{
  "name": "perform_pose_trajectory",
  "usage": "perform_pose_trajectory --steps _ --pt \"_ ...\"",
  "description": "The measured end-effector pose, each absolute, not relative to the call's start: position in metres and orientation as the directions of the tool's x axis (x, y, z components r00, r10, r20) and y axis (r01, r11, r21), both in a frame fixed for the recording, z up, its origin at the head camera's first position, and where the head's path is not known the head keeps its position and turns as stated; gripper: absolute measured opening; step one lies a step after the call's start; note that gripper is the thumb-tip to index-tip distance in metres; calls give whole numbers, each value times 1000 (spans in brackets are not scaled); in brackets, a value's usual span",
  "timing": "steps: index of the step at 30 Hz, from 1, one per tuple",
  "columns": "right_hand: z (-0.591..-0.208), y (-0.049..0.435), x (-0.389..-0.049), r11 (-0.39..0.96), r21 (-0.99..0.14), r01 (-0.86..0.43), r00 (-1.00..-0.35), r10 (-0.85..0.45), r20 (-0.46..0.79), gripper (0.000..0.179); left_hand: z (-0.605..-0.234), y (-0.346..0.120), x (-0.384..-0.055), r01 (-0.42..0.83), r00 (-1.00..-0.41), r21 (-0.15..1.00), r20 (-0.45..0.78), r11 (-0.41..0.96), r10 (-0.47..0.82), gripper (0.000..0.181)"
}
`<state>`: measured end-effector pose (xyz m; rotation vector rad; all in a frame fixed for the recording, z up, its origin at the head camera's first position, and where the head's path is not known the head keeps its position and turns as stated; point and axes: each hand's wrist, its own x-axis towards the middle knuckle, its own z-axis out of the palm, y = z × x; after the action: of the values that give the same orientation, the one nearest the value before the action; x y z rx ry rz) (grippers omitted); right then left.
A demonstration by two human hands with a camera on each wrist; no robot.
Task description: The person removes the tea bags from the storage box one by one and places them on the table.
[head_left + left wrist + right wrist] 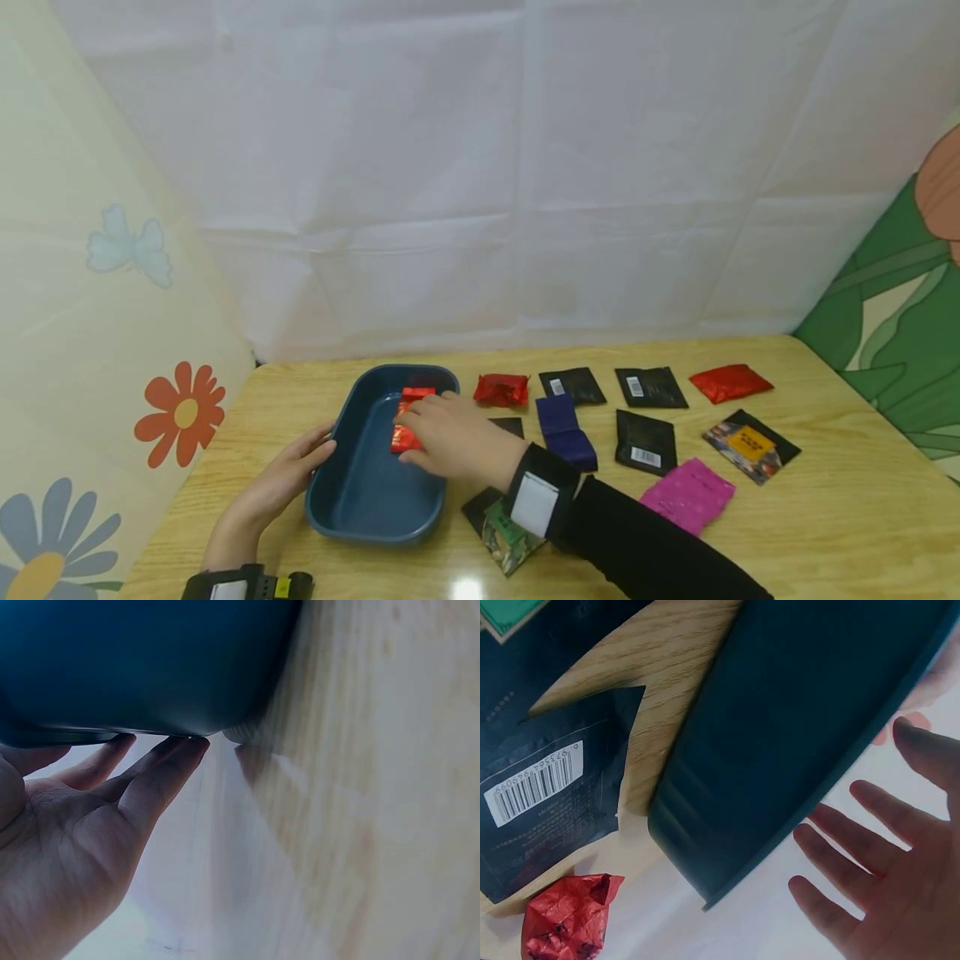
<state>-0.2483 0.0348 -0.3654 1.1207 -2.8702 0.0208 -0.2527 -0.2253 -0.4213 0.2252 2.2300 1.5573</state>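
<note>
A dark blue plastic tub [375, 500] stands on the wooden table. Inside it is a red packet [406, 440] with pale lettering, partly hidden by my right hand [461, 437]. That hand reaches over the tub's right rim; the right wrist view shows its fingers [845, 859] spread and fairly straight, with nothing between them. My left hand [277, 479] rests at the tub's left side, its thumb by the rim. Extended fingers [161, 776] touch the tub's outer wall in the left wrist view.
Right of the tub lie a crumpled red packet [501, 390], several black sachets [651, 388], a purple packet [566, 433], a magenta packet [692, 495], another red packet [731, 383], an orange-labelled sachet [752, 446] and a green-labelled sachet [504, 529]. A white cloth backdrop [420, 183] hangs behind.
</note>
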Motion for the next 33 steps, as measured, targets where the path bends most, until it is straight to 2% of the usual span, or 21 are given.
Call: perform_pose_trajectory --steps 8,17,27,29,33 --pt "-368 19 -263 725 75 -685 -726 -687 9 52 -421 -226 -253 -100 -902 925 -239 366 359 67" --pt "-377 6 -281 700 229 -676 -728 -682 -66 49 -423 -226 -254 -113 -905 929 -244 353 350 65" --pt "-371 -6 -284 782 211 -587 -808 -549 -212 64 -422 -226 -254 -106 -902 926 -243 362 357 67" --pt "-368 -9 -286 791 215 -573 -814 -520 -257 61 -422 -226 -254 -111 -903 926 -245 360 352 67" --pt "-362 -13 -294 835 154 -529 -818 -453 -355 46 -422 -227 -254 -112 -902 926 -247 360 353 67"
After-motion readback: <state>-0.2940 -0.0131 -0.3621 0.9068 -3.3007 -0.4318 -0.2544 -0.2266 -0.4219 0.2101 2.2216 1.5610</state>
